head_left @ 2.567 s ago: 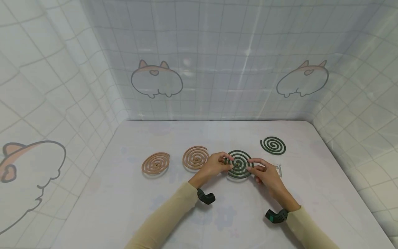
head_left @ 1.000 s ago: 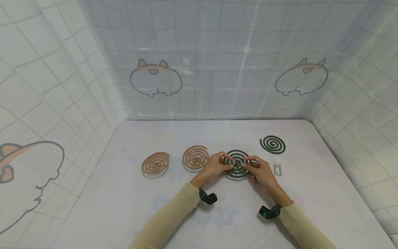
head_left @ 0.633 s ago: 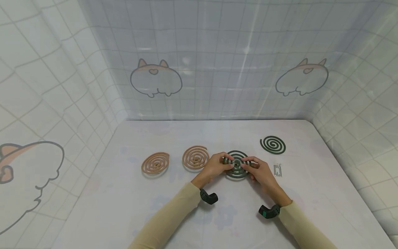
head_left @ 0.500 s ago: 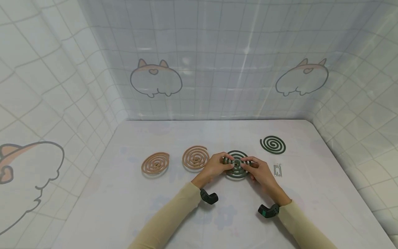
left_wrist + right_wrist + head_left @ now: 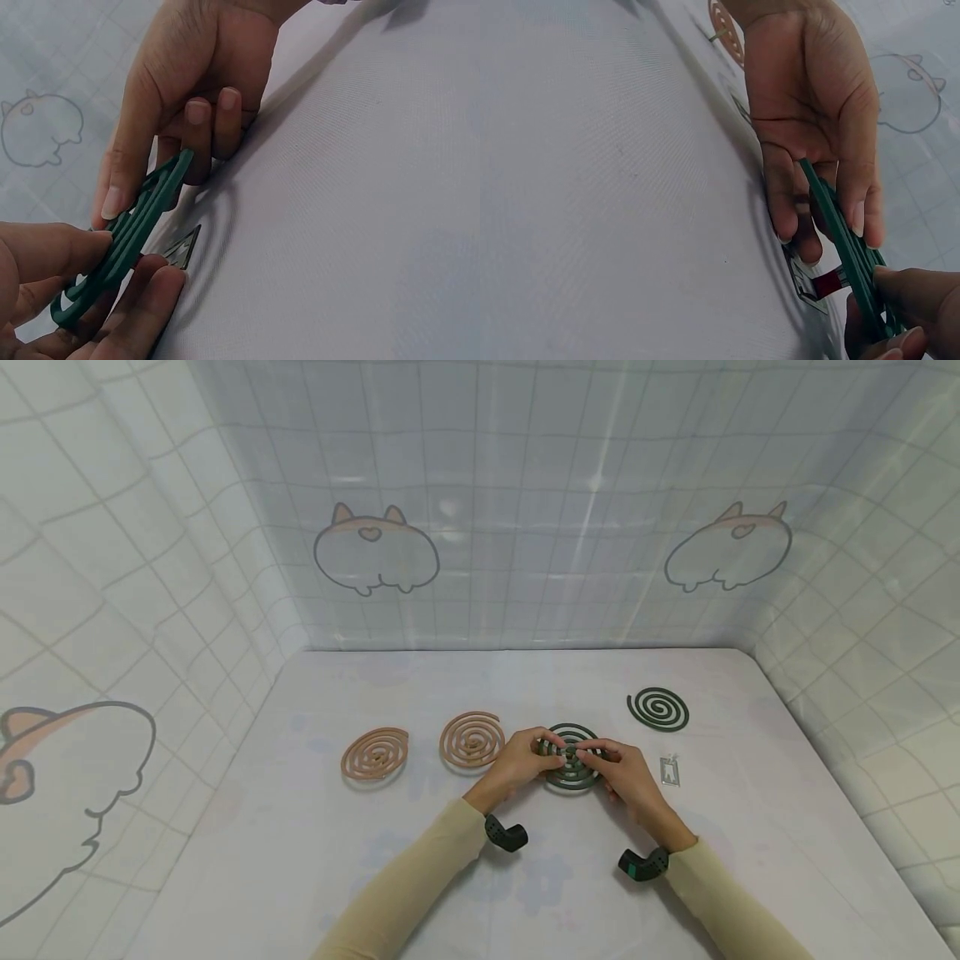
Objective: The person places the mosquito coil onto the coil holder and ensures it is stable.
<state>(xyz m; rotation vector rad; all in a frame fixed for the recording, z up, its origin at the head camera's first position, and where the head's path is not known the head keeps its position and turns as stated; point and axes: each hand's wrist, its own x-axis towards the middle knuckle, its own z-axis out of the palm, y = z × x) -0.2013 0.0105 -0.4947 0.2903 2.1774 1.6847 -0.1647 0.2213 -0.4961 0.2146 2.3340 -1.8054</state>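
Observation:
A green mosquito coil (image 5: 572, 783) lies nearly level in front of me, between both hands. My left hand (image 5: 517, 764) pinches its left side between thumb and fingers. Close to the coil's centre, my right hand (image 5: 628, 775) pinches the spiral with thumb and index finger. Under the coil, the right wrist view shows a thin metal coil stand (image 5: 801, 279) low at the table, with a reddish upright piece (image 5: 827, 283) reaching toward the coil. The left wrist view shows the coil (image 5: 142, 225) edge-on, with the stand (image 5: 184, 247) beneath it.
Two orange-brown mosquito coils, one at the far left (image 5: 375, 753) and one beside my left hand (image 5: 472, 741), sit raised over the white table (image 5: 262, 860). A second green coil (image 5: 658, 709) lies back right. A flat metal stand (image 5: 670, 771) lies right of my right hand.
My right hand has slid left, from the coil's right side to near its centre, uncovering the flat metal stand. The coil shifted slightly left; my left hand kept its hold.

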